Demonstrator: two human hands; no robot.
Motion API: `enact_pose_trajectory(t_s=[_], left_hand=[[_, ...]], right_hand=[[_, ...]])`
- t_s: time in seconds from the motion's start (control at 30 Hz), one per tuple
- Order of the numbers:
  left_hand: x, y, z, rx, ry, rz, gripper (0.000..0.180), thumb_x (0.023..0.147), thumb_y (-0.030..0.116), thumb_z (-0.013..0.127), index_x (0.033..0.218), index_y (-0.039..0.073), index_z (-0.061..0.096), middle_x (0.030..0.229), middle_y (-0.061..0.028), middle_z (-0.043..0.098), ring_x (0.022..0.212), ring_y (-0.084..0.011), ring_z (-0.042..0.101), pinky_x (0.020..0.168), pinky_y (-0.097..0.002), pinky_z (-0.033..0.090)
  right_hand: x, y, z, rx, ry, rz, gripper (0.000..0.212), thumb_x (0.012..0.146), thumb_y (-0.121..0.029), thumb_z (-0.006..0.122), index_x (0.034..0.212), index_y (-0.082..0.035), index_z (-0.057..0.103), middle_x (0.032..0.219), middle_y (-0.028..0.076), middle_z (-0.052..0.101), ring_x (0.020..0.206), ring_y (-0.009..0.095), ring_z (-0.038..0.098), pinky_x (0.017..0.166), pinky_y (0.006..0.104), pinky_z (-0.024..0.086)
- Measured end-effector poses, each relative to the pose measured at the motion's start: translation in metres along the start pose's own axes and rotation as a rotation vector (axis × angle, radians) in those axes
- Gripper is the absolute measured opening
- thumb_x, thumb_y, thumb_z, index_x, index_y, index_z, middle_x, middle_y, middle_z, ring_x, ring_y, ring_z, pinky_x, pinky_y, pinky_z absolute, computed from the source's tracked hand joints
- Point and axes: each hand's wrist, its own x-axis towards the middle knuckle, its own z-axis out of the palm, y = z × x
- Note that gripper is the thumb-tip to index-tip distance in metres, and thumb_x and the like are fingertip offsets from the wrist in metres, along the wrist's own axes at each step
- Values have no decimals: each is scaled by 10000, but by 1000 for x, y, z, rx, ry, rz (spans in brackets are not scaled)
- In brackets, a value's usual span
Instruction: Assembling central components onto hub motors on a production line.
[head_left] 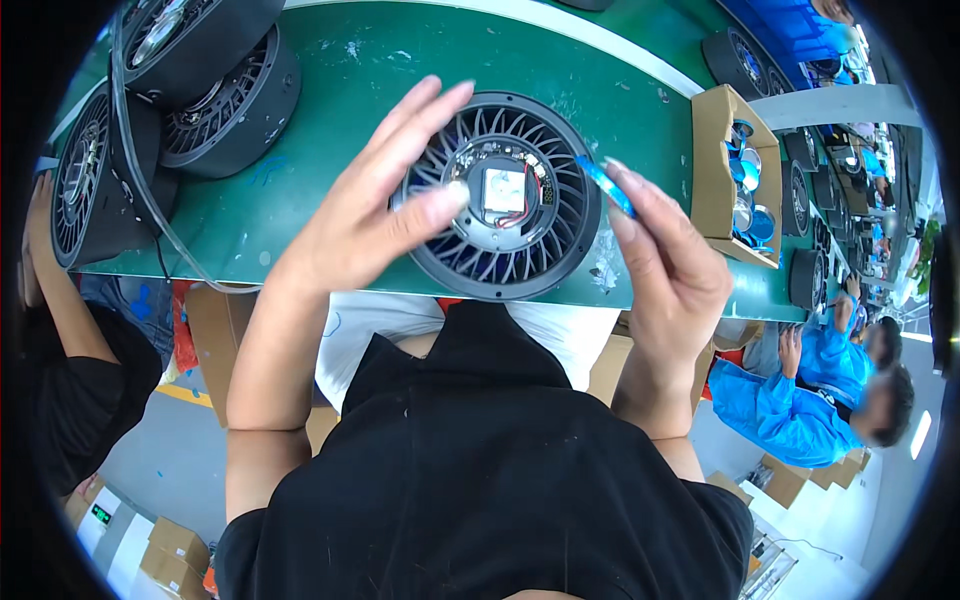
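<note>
A round black finned housing lies face up on the green bench in front of me. At its centre a ring of circuit board surrounds a white square part, with thin red wires beside it. My left hand is over the housing's left side, fingers stretched out and apart, holding nothing. Between the thumb and fingers of my right hand is a thin blue disc, seen nearly edge-on above the housing's right rim.
An open cardboard box of blue and silver discs stands to the right. More black housings are stacked at the left, with a grey cable hanging past them. Co-workers sit at both sides, one in a blue jacket.
</note>
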Motion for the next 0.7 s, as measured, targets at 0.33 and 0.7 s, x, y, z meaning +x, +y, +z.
enact_pose_trajectory(t_s=[0.33, 0.7], left_hand=[[-69, 15, 48, 553, 124, 42, 999, 794, 575, 741, 1504, -15, 359, 1485, -335, 300, 1358, -517, 351, 1110, -551, 318], [-65, -1, 45, 539, 183, 228, 884, 743, 442, 814, 1448, 26, 479, 1421, -294, 372, 1229, -491, 447, 1016, -556, 401]], right_hand=[[6, 6, 27, -465, -108, -507, 335, 760, 77, 732, 1085, -5, 738, 1076, 162, 730, 1067, 343, 692, 899, 409, 572], [10, 4, 34, -504, -324, -446, 334, 748, 28, 754, 1079, -16, 738, 1135, 155, 715, 1119, 336, 673, 952, 432, 548]])
